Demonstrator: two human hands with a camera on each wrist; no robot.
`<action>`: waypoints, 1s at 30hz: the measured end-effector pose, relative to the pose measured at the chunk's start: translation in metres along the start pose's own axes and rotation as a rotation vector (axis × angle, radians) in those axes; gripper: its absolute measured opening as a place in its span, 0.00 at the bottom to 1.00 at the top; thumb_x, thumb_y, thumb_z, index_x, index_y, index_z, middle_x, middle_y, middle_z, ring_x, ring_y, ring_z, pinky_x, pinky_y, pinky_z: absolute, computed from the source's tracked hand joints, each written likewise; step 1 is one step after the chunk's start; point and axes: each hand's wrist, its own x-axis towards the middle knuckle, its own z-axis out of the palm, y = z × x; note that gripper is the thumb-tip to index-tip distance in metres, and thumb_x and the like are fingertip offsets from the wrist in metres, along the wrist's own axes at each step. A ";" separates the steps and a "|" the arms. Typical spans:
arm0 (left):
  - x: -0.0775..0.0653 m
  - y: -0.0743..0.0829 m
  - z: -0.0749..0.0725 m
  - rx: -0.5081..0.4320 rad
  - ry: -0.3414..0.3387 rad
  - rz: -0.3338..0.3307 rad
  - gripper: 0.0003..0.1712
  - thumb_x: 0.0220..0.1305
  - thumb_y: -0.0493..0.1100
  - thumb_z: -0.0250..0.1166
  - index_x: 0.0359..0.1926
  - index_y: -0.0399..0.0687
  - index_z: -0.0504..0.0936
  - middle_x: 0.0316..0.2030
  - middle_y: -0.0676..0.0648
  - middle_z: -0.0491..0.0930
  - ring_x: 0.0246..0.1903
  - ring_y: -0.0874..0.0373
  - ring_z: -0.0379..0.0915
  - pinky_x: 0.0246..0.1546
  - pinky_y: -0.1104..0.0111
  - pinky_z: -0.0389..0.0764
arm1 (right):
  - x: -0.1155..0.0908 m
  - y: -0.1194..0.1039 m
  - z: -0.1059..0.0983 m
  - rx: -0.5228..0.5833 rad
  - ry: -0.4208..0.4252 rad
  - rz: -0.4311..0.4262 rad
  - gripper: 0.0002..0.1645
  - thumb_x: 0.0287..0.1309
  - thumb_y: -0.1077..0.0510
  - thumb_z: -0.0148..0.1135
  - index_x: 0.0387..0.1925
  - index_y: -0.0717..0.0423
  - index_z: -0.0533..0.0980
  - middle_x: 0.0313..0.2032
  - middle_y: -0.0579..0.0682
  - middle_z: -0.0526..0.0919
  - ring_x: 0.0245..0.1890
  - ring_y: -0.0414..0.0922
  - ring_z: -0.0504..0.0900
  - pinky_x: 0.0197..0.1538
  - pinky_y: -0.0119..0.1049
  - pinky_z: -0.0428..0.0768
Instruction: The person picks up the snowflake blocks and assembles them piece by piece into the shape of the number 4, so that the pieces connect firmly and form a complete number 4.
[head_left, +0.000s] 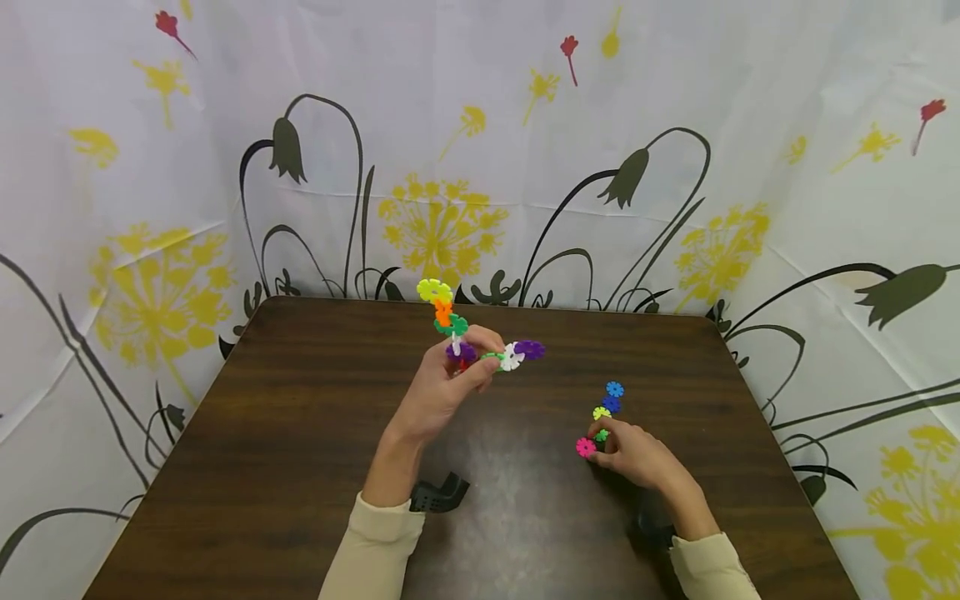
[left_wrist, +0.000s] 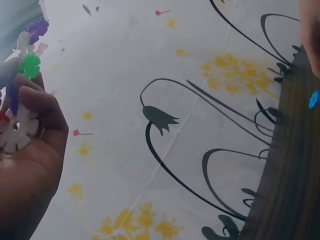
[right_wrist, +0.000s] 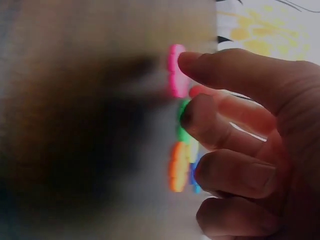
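In the head view my left hand [head_left: 442, 387] is raised over the table, gripping a chain of interlocking flower discs. Its upper branch carries a yellow-green disc [head_left: 434, 290], an orange disc [head_left: 443, 313] and a green one [head_left: 452, 325]; to the right, a white disc [head_left: 512, 357] and a purple disc [head_left: 530, 349] stick out. My right hand [head_left: 637, 454] pinches a pink flower disc [head_left: 585, 447] between thumb and index finger, low over the table. Beside those fingers are green, yellow and blue discs [head_left: 614, 389]. An orange disc [right_wrist: 178, 166] shows in the right wrist view.
The dark wooden table [head_left: 315, 433] spans the front, its far edge against a white curtain [head_left: 480, 125] printed with flowers. A black wrist strap mount [head_left: 441, 493] juts from the left wrist. In the right wrist view, the table surface is blurred.
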 end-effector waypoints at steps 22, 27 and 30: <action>-0.004 0.003 0.004 0.113 0.075 -0.102 0.06 0.77 0.37 0.66 0.50 0.40 0.79 0.37 0.50 0.77 0.30 0.59 0.69 0.31 0.72 0.74 | 0.017 -0.020 -0.017 0.448 -0.025 -0.252 0.17 0.82 0.50 0.58 0.43 0.62 0.74 0.24 0.54 0.76 0.20 0.43 0.68 0.26 0.34 0.69; -0.004 0.002 0.010 0.233 0.097 -0.092 0.06 0.76 0.41 0.69 0.47 0.44 0.82 0.39 0.48 0.79 0.34 0.59 0.72 0.32 0.71 0.76 | 0.000 -0.065 -0.046 0.622 0.094 -0.419 0.21 0.86 0.52 0.49 0.36 0.63 0.72 0.23 0.56 0.72 0.19 0.47 0.66 0.21 0.37 0.67; -0.003 0.003 0.015 0.296 0.098 -0.068 0.06 0.76 0.42 0.69 0.47 0.45 0.81 0.42 0.47 0.82 0.36 0.57 0.74 0.34 0.71 0.78 | -0.016 -0.091 -0.063 0.720 0.155 -0.549 0.24 0.87 0.53 0.42 0.33 0.64 0.69 0.20 0.56 0.70 0.17 0.47 0.64 0.18 0.38 0.61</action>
